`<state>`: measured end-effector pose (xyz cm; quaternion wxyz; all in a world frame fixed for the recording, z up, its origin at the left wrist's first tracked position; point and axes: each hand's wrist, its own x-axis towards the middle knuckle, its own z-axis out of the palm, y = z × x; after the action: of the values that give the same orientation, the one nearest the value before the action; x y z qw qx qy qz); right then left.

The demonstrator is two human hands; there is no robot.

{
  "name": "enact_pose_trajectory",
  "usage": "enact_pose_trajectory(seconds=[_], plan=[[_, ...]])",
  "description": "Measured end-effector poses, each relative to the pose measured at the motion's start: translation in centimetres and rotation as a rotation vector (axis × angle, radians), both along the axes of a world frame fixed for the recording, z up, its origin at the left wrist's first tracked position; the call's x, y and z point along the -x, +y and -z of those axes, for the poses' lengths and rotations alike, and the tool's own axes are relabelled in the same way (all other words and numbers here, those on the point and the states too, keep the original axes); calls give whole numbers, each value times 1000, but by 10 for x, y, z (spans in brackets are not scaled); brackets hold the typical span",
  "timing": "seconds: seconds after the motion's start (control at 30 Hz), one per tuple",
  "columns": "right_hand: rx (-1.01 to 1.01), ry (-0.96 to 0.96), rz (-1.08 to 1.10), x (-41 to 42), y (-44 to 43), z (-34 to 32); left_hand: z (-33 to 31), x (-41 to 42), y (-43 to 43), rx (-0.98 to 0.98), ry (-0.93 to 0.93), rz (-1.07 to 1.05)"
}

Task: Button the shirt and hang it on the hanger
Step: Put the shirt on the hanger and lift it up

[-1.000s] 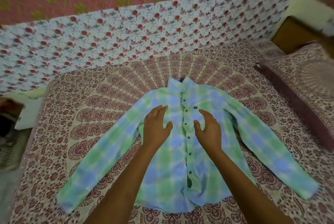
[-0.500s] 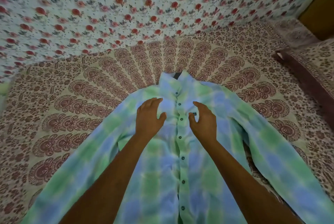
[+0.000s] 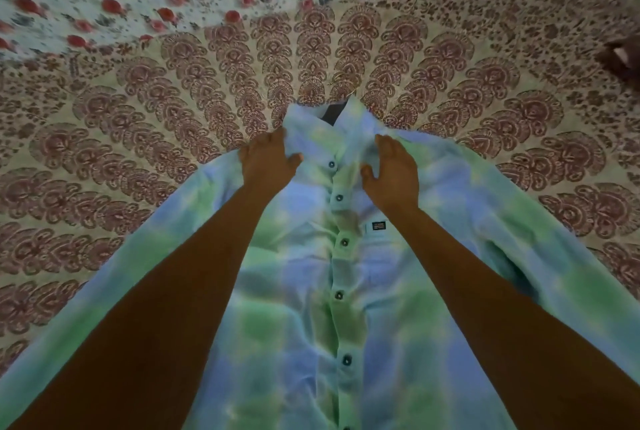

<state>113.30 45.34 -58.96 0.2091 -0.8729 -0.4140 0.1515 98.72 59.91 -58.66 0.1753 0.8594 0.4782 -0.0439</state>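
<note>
Shirt [image 3: 311,291] lies flat on the bed [image 3: 138,117], front up, visible buttons closed. Hanger [image 3: 331,113] shows at the collar opening, hook past it, so it's likely already inside. Left hand [image 3: 270,161] and right hand [image 3: 393,171] sit on the shoulders either side of the collar, probably seating fabric on the hanger. Right: fingers straight, pressing. Left: grip or press, can't tell. Versus 1 s ago, both hands have moved up from the chest.

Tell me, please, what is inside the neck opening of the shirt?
A dark part, probably the hanger, shows inside the collar, with a thin metal hook lying beyond it on the bedspread. The shirt covers the rest, so its shape cannot be seen.
</note>
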Motion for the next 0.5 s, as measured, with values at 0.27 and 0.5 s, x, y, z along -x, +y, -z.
enact_pose_trajectory(seconds=[0.27,0.5], plan=[[37,63,34,-14,5,22,25,-12,24,133,-24,-42],[-93,154,44,10,-23,-3,-14,10,-22,-2,-264,-124]])
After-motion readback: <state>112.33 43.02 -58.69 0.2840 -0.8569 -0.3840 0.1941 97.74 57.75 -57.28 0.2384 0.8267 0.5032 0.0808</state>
